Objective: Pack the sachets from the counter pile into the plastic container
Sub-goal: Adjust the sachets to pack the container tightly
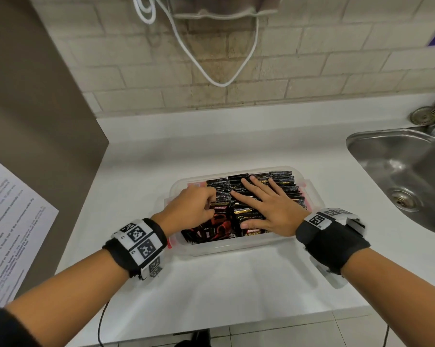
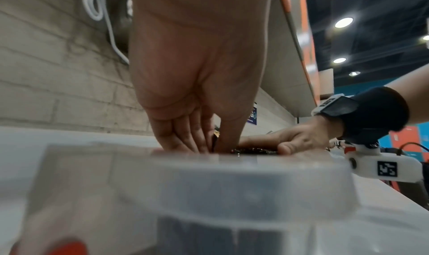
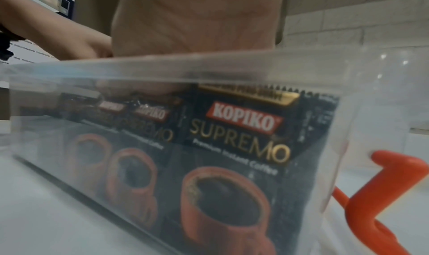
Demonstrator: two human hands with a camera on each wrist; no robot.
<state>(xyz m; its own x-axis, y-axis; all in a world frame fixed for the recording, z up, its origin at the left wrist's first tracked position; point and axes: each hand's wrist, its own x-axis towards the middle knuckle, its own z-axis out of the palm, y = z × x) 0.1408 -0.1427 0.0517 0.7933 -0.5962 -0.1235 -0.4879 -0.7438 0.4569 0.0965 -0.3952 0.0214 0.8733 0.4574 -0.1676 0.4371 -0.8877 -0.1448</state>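
**Sachets in the container, both hands inside**

Black coffee sachets (image 1: pixel 261 194) packed upright in rows, filling the clear plastic container (image 1: pixel 236 246) almost wall to wall; seen through the near wall from the right wrist view (image 3: pixel 239 130), labelled "KOPIKO SUPREMO", with red cups printed below. Container set on the white counter (image 1: pixel 211 284), near its front edge; red latch (image 3: pixel 383 185) hanging at the container's right end.

Right hand (image 1: pixel 269 209) laid flat on the tops of the right-hand rows, fingers (image 1: pixel 256 186) straight and spread, thumb stretched toward the near wall; nothing gripped, only pressing down. Left hand (image 1: pixel 189 209) dipped into the left part of the container, fingers (image 2: pixel 185 136) bunched together and pointing down among the sachets, thumb close against them; pinching the top edge of a sachet, though the exact contact stays hidden behind the container rim in the left wrist view.

Black wrist straps with white marker blocks (image 1: pixel 139 241) on both forearms. Further out: steel sink (image 1: pixel 399 171) at the right of the counter, with a round strainer (image 1: pixel 424 115) on the ledge behind it; pale brick wall (image 1: pixel 311 58) behind, a white cable (image 1: pixel 211 71) looping down it; a printed sheet (image 1: pixel 8 221) at the left edge.
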